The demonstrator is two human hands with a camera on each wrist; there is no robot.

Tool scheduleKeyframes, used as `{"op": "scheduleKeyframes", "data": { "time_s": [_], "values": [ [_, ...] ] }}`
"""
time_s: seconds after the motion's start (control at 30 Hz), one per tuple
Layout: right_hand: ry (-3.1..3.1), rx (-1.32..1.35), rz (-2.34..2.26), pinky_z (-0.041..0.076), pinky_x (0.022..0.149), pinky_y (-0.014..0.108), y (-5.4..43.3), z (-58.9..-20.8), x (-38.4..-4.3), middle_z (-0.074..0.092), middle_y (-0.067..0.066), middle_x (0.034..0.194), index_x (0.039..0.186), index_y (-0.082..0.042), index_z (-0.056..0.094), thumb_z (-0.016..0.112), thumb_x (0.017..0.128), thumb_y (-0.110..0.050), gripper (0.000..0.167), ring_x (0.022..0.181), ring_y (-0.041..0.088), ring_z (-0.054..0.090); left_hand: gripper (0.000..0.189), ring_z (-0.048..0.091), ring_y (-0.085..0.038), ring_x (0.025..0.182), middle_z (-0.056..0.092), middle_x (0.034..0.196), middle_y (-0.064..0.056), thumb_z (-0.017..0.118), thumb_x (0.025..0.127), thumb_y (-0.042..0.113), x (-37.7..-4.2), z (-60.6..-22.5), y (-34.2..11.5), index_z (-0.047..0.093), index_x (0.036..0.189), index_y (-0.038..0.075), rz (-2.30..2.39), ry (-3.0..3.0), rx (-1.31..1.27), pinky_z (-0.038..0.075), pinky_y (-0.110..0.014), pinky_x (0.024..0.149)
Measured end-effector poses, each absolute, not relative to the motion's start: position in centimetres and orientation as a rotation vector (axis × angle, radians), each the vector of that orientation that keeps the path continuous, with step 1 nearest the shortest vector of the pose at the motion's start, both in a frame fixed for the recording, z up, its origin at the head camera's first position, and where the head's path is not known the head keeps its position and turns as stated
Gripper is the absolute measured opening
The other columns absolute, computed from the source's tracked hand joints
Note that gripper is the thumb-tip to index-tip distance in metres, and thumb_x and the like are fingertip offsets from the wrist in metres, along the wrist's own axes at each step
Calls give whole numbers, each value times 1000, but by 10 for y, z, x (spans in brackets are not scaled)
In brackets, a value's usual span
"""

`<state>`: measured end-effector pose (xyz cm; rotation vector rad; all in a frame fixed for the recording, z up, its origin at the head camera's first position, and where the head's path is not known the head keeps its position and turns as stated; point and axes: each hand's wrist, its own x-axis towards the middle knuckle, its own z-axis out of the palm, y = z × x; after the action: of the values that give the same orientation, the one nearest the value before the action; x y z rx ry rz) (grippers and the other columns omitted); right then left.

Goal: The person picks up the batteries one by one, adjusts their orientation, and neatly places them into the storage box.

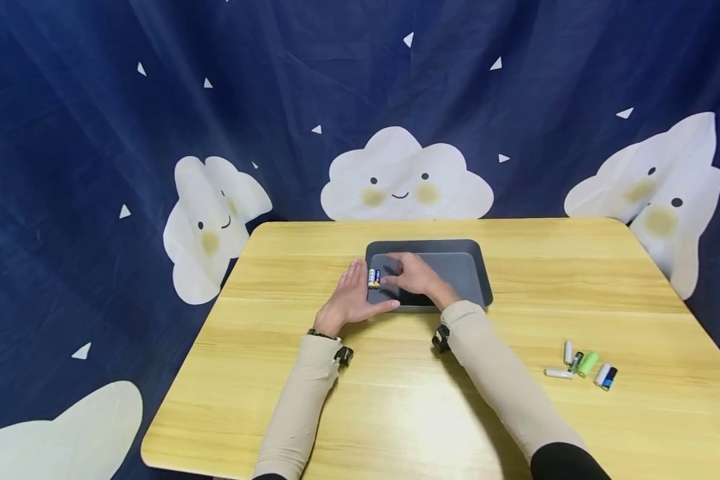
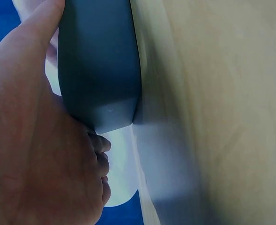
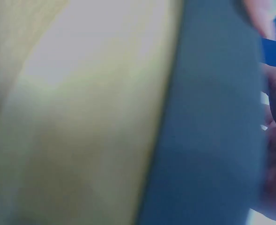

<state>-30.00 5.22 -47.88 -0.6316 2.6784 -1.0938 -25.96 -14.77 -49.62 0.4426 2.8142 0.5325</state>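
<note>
A dark grey rectangular tray (image 1: 480, 273) stands toward the back of the wooden table. My left hand (image 1: 351, 297) rests along its left end, fingers straight and thumb stretched along the front rim. In the left wrist view the palm lies beside the tray's corner (image 2: 100, 93). Two batteries (image 1: 374, 279) sit side by side inside the tray at its left wall, one mostly white, one blue and gold. Over the tray's left part, my right hand (image 1: 419, 275) has thumb and fingers bent and apart, fingertips close beside the batteries, holding nothing visible.
At the right of the table (image 1: 648, 300) lie several loose batteries, among them a green one (image 1: 588, 364), a white one (image 1: 558, 373) and a blue-black one (image 1: 609, 379). Behind the table hangs a dark blue curtain (image 1: 288, 80) with white clouds.
</note>
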Motion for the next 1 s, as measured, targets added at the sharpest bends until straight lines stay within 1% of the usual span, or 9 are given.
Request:
{"op": "scheduleKeyframes", "data": {
  "time_s": [0.13,0.3,0.37,0.57,0.77,0.83,1.0],
  "values": [
    [2683,-640,-1148,39,55,26,66,-458,-292,56,2,70,147,2,54,75,96,-24,61,58,14,47,134,-4,-31,164,-6,175,-18,50,81,90,-261,-496,-147,-6,165,2,535,2823,443,9,-50,135],
    [2739,-658,-1169,42,58,28,94,-434,-278,62,4,77,141,-3,62,74,97,-29,53,62,16,50,131,-2,-31,164,-2,175,-19,55,83,85,-258,-493,-146,-4,165,1,569,2828,439,10,-49,135],
    [2773,-657,-1182,43,59,28,108,-427,-270,63,4,79,139,-4,64,74,97,-30,51,63,16,51,131,-2,-30,164,-2,175,-19,55,83,84,-256,-493,-146,-3,165,1,563,2829,435,9,-48,135],
    [2857,-627,-1206,46,64,27,152,-407,-244,61,6,78,132,1,67,75,96,-27,46,69,17,53,131,-3,-30,164,-2,175,-20,54,83,85,-255,-493,-146,-3,165,1,543,2831,446,7,-48,135],
    [2963,-529,-1141,45,66,25,196,-399,-221,62,8,82,125,2,70,74,96,-27,41,76,20,55,131,-4,-29,164,-5,175,-18,54,83,86,-255,-493,-148,-5,165,2,526,2824,442,6,-46,135],
    [3001,-497,-1124,46,64,25,210,-399,-214,63,8,83,124,3,70,75,96,-26,40,75,20,55,131,-4,-29,164,-5,175,-18,53,83,86,-256,-493,-148,-5,165,2,527,2822,441,5,-46,135],
    [3071,-431,-1071,45,61,24,240,-399,-195,64,8,87,124,2,71,75,96,-30,42,77,15,55,133,-4,-28,164,-5,175,-17,53,82,88,-258,-495,-148,-5,165,2,538,2816,441,6,-45,135]
  ]
}}
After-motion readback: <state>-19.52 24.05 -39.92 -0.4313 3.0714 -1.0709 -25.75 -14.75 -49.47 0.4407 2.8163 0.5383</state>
